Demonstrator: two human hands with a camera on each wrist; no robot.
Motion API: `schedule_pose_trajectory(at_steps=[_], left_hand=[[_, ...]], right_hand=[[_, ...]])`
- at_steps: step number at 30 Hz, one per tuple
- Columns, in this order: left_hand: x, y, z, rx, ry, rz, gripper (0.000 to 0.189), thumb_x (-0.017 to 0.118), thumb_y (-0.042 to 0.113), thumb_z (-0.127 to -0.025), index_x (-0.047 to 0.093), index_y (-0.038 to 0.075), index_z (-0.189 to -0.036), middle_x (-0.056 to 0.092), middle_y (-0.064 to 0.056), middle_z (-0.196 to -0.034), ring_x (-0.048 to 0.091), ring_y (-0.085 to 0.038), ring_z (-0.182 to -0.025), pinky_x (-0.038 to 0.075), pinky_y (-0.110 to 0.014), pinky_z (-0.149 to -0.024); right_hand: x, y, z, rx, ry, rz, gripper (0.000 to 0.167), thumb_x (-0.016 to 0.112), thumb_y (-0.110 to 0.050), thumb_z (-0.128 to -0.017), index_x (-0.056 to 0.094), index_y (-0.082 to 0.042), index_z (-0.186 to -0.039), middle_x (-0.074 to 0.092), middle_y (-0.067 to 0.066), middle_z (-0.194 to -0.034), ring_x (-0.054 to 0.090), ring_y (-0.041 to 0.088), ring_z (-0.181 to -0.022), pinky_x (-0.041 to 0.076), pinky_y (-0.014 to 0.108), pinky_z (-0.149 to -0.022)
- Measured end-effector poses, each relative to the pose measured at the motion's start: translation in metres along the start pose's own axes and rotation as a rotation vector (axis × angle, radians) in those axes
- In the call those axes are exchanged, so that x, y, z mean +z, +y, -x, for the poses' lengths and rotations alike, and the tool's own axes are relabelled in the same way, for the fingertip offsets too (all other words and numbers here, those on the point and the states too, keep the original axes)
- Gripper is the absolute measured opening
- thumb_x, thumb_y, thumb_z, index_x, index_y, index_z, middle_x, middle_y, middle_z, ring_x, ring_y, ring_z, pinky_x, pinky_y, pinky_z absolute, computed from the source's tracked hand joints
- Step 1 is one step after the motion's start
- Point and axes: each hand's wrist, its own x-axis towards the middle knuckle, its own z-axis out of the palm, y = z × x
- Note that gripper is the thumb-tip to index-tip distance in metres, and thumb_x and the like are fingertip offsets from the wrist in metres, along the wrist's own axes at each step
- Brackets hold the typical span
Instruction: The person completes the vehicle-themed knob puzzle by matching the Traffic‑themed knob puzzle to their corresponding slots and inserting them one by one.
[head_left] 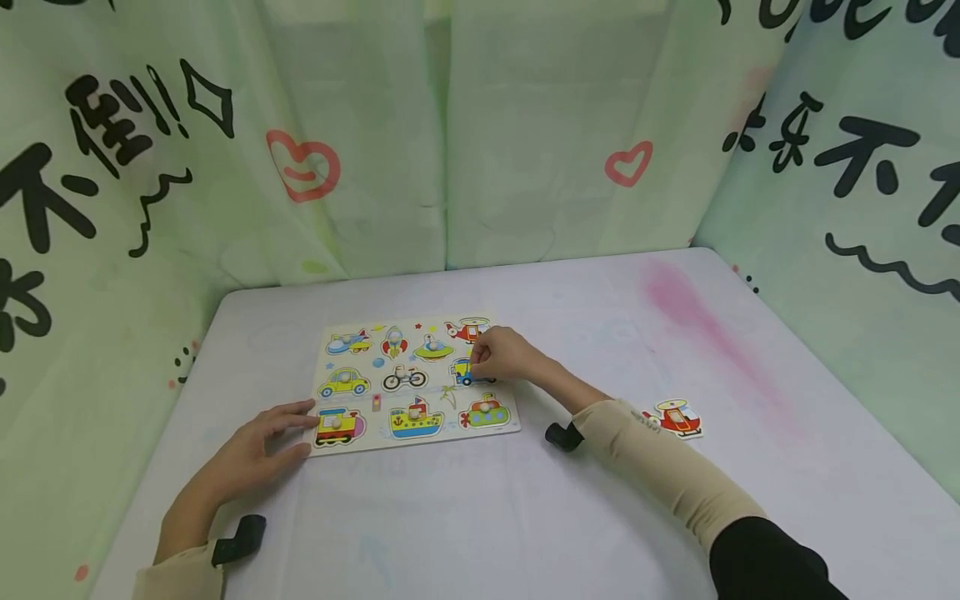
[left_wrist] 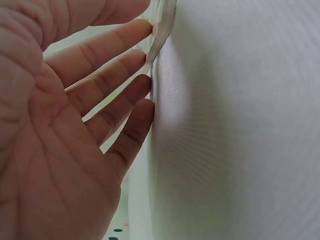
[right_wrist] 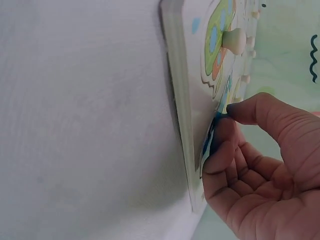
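A white peg puzzle board (head_left: 420,392) with vehicle pictures and small knobs lies flat on the table. My right hand (head_left: 504,353) is at its right side, thumb and fingers pinching the blue and yellow truck piece (head_left: 462,372). In the right wrist view the fingertips of the right hand (right_wrist: 260,165) close over that piece, hiding its knob, low over the board. Along the board's left edge rests my left hand (head_left: 255,450), fingers extended, near the train piece (head_left: 339,427). The left wrist view shows the left hand (left_wrist: 85,125) with its fingertips at the board's edge and its palm bare.
A loose red and yellow helicopter piece (head_left: 678,418) lies on the white table (head_left: 420,533) beside the right forearm. Other pieces, such as the submarine (head_left: 484,412) and ship (head_left: 417,420), sit in the board. Printed curtains (head_left: 525,142) hang behind and at both sides.
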Motion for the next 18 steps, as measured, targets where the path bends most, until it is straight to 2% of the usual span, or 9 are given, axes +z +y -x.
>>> schedule_pose_trajectory(at_steps=[6, 11, 15, 18], left_hand=[[0.002, -0.001, 0.001, -0.002, -0.001, -0.004, 0.035, 0.075, 0.013, -0.093, 0.069, 0.009, -0.127, 0.052, -0.019, -0.15, 0.042, -0.046, -0.141, 0.033, -0.066, -0.11], [0.003, 0.0, 0.001, -0.002, -0.005, -0.013, 0.036, 0.075, 0.013, -0.093, 0.069, 0.01, -0.128, 0.053, -0.018, -0.15, 0.043, -0.045, -0.141, 0.034, -0.065, -0.11], [0.001, 0.001, 0.001, 0.003, 0.001, -0.016, 0.036, 0.075, 0.013, -0.092, 0.069, 0.01, -0.128, 0.052, -0.018, -0.151, 0.042, -0.046, -0.141, 0.034, -0.065, -0.11], [0.0, 0.001, 0.001, 0.004, 0.008, -0.035, 0.037, 0.075, 0.013, -0.092, 0.069, 0.011, -0.128, 0.053, -0.017, -0.151, 0.043, -0.044, -0.141, 0.036, -0.061, -0.11]], right_hand=[[-0.002, 0.0, 0.004, 0.009, -0.002, -0.001, 0.008, 0.075, -0.013, -0.091, 0.072, -0.005, -0.09, 0.065, 0.001, -0.077, 0.055, 0.011, -0.067, 0.045, 0.021, -0.061], [-0.011, 0.004, 0.015, -0.007, 0.049, -0.021, 0.015, 0.075, -0.022, -0.092, 0.073, -0.007, -0.097, 0.067, 0.003, -0.086, 0.057, 0.015, -0.077, 0.046, 0.025, -0.067], [-0.021, 0.008, 0.03, -0.013, 0.103, -0.105, 0.02, 0.075, -0.026, -0.093, 0.073, -0.008, -0.102, 0.067, 0.003, -0.088, 0.059, 0.019, -0.081, 0.049, 0.028, -0.068], [-0.028, 0.008, 0.043, -0.008, 0.125, -0.191, 0.021, 0.075, -0.025, -0.093, 0.073, -0.008, -0.105, 0.068, 0.004, -0.086, 0.065, 0.027, -0.082, 0.05, 0.03, -0.069]])
